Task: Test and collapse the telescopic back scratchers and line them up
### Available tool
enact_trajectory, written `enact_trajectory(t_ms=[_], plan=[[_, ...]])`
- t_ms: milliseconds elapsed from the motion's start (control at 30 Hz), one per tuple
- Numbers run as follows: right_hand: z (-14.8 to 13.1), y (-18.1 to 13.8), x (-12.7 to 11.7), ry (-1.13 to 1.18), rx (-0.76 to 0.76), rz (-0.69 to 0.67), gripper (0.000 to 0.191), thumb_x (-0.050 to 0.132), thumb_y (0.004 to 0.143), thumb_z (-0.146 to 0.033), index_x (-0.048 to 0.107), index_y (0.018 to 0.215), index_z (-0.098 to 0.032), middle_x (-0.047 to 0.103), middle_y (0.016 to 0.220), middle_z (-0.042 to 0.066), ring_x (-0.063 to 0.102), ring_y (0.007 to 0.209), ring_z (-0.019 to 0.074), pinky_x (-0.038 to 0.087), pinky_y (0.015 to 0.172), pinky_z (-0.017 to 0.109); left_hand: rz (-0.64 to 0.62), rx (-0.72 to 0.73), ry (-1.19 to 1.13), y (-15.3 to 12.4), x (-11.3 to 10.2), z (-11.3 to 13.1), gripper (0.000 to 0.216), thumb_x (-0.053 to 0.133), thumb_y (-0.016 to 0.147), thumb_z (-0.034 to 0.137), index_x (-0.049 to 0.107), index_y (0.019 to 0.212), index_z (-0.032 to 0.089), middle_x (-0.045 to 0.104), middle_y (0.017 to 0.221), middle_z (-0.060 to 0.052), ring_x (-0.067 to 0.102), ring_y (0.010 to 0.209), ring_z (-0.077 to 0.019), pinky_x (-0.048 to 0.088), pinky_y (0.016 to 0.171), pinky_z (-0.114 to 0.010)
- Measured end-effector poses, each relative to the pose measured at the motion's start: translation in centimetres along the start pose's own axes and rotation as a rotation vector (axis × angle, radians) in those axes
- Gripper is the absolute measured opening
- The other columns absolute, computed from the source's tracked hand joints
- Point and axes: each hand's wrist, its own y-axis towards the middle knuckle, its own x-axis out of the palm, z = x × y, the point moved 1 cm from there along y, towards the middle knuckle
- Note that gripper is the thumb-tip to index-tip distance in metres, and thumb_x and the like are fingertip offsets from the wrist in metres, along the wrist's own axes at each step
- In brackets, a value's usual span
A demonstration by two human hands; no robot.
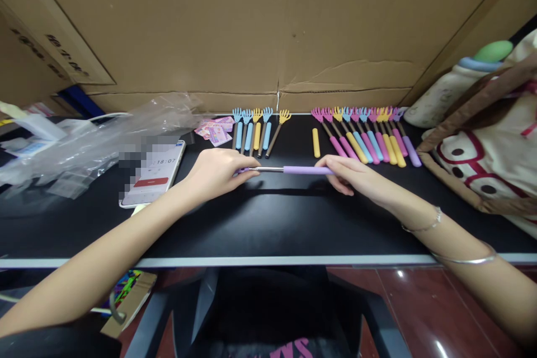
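Note:
A purple back scratcher (pixel 293 169) with a metal telescopic shaft is held level above the black table (pixel 260 224). My left hand (pixel 218 172) is closed around its claw end, which is hidden in my fingers. My right hand (pixel 352 174) pinches the purple handle end. Behind them lies a small group of blue and yellow scratchers (pixel 257 131) and, to the right, a longer row of pink, yellow, blue and purple scratchers (pixel 369 134). A single yellow handle sleeve (pixel 316 142) lies between the two groups.
A phone (pixel 153 173) with a lit screen lies at the left beside crumpled clear plastic bags (pixel 96 134). Pink cards (pixel 216 130) sit near the blue scratchers. Cardboard boxes (pixel 268 22) wall the back. A patterned tote bag (pixel 490 145) fills the right.

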Motion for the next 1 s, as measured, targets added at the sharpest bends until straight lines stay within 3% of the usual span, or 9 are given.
enact_trajectory(t_ms=[200,367,500,700,1000], plan=[[0.2,0.2,-0.5,-0.082,-0.055,0.123,0.042,0.047,0.090,-0.060,0.055,0.098,-0.019,0.052,0.062,-0.003,0.046,0.052,0.0101,0.034,0.046,0.024,0.015,-0.052,0.058,0.0,-0.7,0.2,0.031,0.047,0.092,0.042,0.074,0.099,0.027,0.076,0.089,-0.002,0.069,0.079,-0.0176,0.036,0.056,-0.023],[0.0,0.2,-1.0,-0.184,-0.122,0.204,0.039,0.053,0.087,-0.056,0.056,0.098,-0.019,0.054,0.068,-0.001,0.052,0.062,0.0132,0.043,0.061,0.028,0.062,-0.076,0.094,-0.1,-0.8,-0.2,0.031,0.048,0.092,0.045,0.073,0.100,0.029,0.075,0.082,0.000,0.068,0.074,-0.0175,0.032,0.053,-0.024],[-0.2,0.1,-1.0,-0.259,-0.155,0.216,0.036,0.051,0.088,-0.054,0.056,0.096,-0.019,0.057,0.065,0.000,0.054,0.064,0.0149,0.041,0.065,0.030,0.056,-0.096,0.080,-0.1,-0.6,-0.4,0.029,0.051,0.092,0.046,0.072,0.103,0.030,0.074,0.078,0.001,0.067,0.070,-0.0164,0.030,0.053,-0.024],[-0.2,0.0,-1.0,-0.278,-0.123,0.230,0.033,0.050,0.089,-0.052,0.057,0.092,-0.020,0.063,0.066,0.002,0.054,0.062,0.0149,0.037,0.058,0.029,0.092,-0.054,0.042,-0.1,-0.4,-0.6,0.029,0.052,0.093,0.044,0.074,0.104,0.031,0.077,0.086,0.000,0.068,0.076,-0.0173,0.032,0.056,-0.024],[0.0,0.0,-0.9,-0.209,-0.114,0.195,0.036,0.048,0.089,-0.056,0.049,0.083,-0.021,0.052,0.052,-0.005,0.046,0.051,0.0120,0.035,0.056,0.028,0.145,0.009,0.021,-0.2,-0.3,-0.9,0.029,0.051,0.093,0.044,0.075,0.104,0.030,0.077,0.086,-0.001,0.069,0.076,-0.0171,0.034,0.057,-0.024]])
